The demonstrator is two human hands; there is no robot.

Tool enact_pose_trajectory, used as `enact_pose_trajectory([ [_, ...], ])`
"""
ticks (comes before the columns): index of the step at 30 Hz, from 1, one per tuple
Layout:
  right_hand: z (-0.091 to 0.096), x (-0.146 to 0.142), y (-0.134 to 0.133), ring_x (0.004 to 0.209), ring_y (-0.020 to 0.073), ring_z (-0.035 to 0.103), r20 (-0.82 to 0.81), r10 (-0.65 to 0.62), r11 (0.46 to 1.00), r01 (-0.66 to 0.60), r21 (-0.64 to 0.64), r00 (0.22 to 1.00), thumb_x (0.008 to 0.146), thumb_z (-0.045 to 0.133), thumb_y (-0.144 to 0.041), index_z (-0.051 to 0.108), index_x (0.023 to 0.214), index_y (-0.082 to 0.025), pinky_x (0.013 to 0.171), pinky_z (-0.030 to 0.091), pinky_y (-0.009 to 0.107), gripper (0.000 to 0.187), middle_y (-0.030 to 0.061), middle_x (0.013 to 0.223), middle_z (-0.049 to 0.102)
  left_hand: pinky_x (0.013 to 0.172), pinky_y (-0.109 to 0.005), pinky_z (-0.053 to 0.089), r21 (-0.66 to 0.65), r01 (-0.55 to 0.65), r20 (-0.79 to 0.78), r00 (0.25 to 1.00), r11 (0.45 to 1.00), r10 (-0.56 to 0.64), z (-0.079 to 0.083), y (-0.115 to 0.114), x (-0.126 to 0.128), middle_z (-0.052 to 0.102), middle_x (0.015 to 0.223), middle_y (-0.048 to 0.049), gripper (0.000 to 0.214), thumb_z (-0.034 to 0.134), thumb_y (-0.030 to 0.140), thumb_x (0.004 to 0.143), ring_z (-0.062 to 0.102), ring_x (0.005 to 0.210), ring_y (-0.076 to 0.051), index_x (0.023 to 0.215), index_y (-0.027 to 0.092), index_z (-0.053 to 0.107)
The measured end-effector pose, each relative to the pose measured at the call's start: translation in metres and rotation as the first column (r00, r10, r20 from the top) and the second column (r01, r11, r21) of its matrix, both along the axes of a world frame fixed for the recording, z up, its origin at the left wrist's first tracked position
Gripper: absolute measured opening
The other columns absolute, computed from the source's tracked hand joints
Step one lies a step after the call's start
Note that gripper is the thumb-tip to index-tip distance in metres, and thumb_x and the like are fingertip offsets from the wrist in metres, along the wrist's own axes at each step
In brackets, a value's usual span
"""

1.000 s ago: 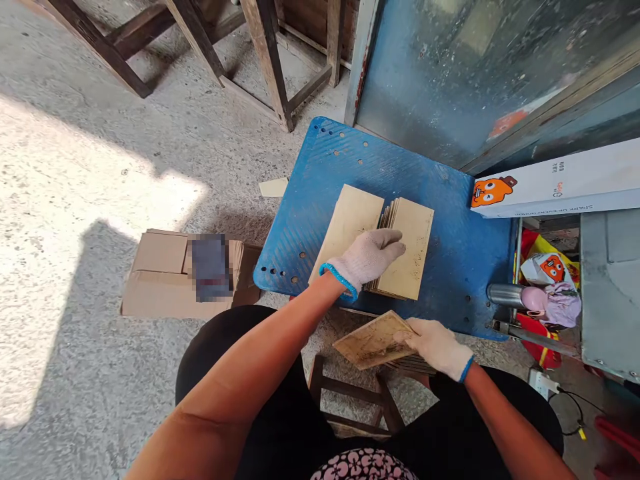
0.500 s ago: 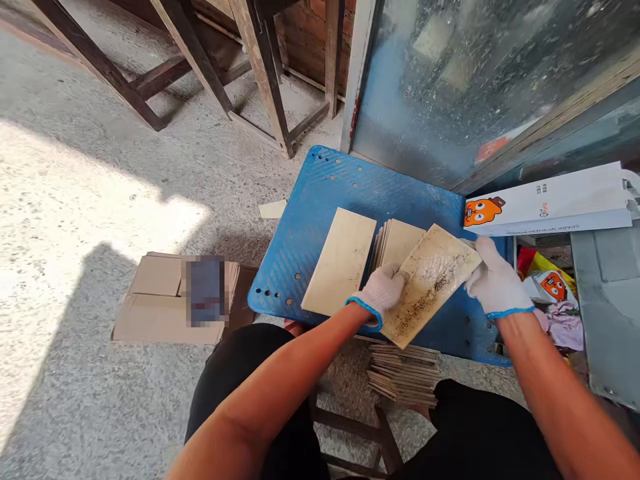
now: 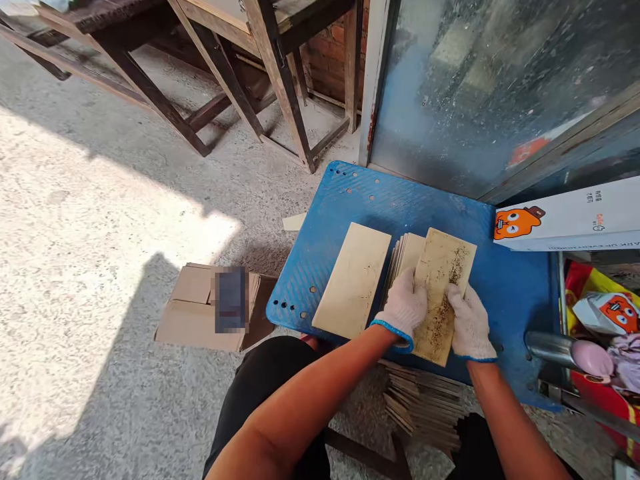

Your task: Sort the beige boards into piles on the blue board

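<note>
Hands in white knit gloves, the left hand point(image 3: 403, 310) and the right hand point(image 3: 470, 325), closed on opposite long edges of a thin stained board point(image 3: 443, 293), held over a blue perforated desk point(image 3: 505, 300). Just left of it lie a pale board point(image 3: 353, 280) and a leaning stack of boards point(image 3: 407, 257); a further stack of boards point(image 3: 425, 407) sits below the desk's near edge. Board probably light and stiff, yet likely brittle at its thin edges — best held along both long sides, away from the corners.
</note>
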State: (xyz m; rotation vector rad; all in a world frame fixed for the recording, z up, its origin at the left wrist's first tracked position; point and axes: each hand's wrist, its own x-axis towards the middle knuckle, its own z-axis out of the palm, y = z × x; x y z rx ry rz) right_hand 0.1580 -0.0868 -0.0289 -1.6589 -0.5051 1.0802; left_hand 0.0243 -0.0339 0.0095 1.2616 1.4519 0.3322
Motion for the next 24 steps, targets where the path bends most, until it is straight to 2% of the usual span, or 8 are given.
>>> enact_pose_trajectory([
  [4, -0.02, 0.002, 0.001, 0.107, 0.025, 0.063, -0.008, 0.032, 0.999, -0.032, 0.02, 0.999, 0.079, 0.067, -0.051, 0.059, 0.13, -0.022, 0.09, 0.051, 0.039, 0.059, 0.0092, 0.127, 0.065, 0.092, -0.038, 0.048, 0.023, 0.064, -0.147, 0.987, 0.998, -0.059, 0.0, -0.002, 0.004, 0.058, 0.122, -0.0133, 0.045, 0.051, 0.027, 0.085, 0.062, 0.108, -0.028, 0.13, 0.02, 0.051],
  [8, -0.033, 0.0, 0.004, 0.115, 0.0264, 0.058, 0.024, 0.083, 0.993, -0.085, 0.083, 0.996, 0.082, 0.064, -0.049, 0.055, 0.135, -0.021, 0.098, 0.046, 0.043, 0.061, 0.01, 0.133, 0.06, 0.097, -0.038, 0.047, 0.084, 0.071, -0.173, 0.983, 0.994, -0.055, -0.009, -0.005, 0.008, 0.048, 0.136, -0.0157, 0.056, 0.057, 0.03, 0.081, 0.06, 0.114, -0.028, 0.134, 0.02, 0.043],
  [12, -0.037, -0.002, 0.009, 0.118, 0.0264, 0.056, 0.08, 0.124, 0.986, -0.132, 0.104, 0.989, 0.084, 0.06, -0.047, 0.053, 0.136, -0.021, 0.099, 0.045, 0.042, 0.058, 0.0099, 0.134, 0.059, 0.102, -0.036, 0.044, 0.144, 0.101, -0.183, 0.98, 0.984, -0.074, -0.015, -0.003, 0.006, 0.041, 0.143, -0.0145, 0.052, 0.06, 0.033, 0.08, 0.051, 0.126, -0.028, 0.128, 0.019, 0.044],
  [18, -0.036, 0.002, 0.015, 0.116, 0.025, 0.055, 0.305, 0.221, 0.973, -0.229, -0.011, 0.926, 0.085, 0.055, -0.044, 0.051, 0.137, -0.024, 0.1, 0.042, 0.04, 0.056, 0.0066, 0.129, 0.062, 0.097, -0.039, 0.047, 0.01, 0.142, -0.208, 0.969, 0.99, -0.137, -0.015, 0.011, 0.0, 0.044, 0.142, -0.0149, 0.05, 0.059, 0.039, 0.081, 0.058, 0.116, -0.03, 0.123, 0.018, 0.044],
  [24, -0.036, 0.008, 0.017, 0.115, 0.024, 0.056, 0.351, 0.326, 0.945, -0.301, -0.125, 0.878, 0.086, 0.054, -0.05, 0.044, 0.141, -0.027, 0.098, 0.043, 0.037, 0.06, 0.0043, 0.13, 0.061, 0.093, -0.036, 0.048, 0.01, 0.171, -0.209, 0.964, 0.985, -0.165, -0.02, 0.019, -0.001, 0.053, 0.131, -0.0123, 0.038, 0.058, 0.037, 0.083, 0.06, 0.114, -0.028, 0.114, 0.019, 0.048],
])
